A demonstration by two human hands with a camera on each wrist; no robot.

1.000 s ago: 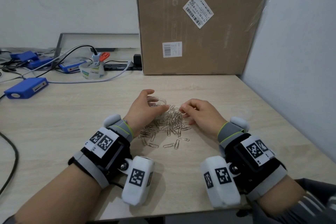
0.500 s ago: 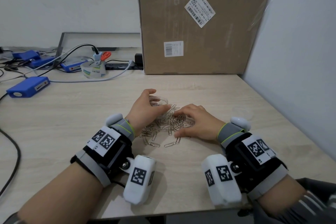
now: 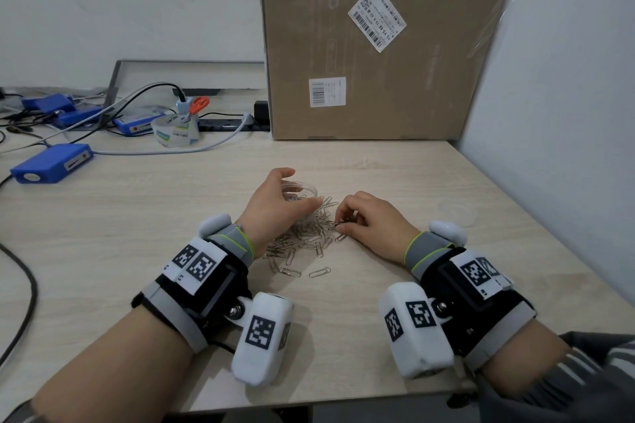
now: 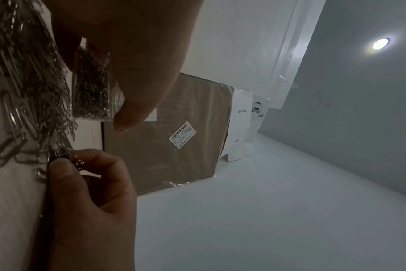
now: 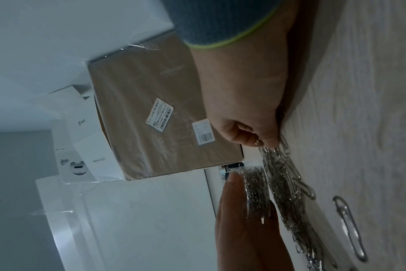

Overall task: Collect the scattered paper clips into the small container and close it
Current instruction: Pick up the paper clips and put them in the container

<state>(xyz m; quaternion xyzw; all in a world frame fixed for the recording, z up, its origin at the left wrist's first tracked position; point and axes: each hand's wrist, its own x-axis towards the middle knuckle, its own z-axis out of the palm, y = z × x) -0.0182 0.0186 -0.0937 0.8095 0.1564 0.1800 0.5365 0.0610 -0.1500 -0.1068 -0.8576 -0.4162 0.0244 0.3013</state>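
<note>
A heap of silver paper clips lies on the wooden table between my hands. My left hand grips a small clear round container at the heap's far edge; it holds several clips, as the left wrist view shows. My right hand pinches a few clips at the heap's right side, its fingers curled. In the right wrist view the container sits just beyond the pinched clips. A clear round lid lies on the table to the right of my right hand.
A tall cardboard box stands at the back of the table. At the far left are blue devices, a tape roll and cables. A wall runs along the table's right edge.
My right hand came down from beside the container onto the heap, then curled its fingers and pinched some clips. My left hand stayed on the container.
</note>
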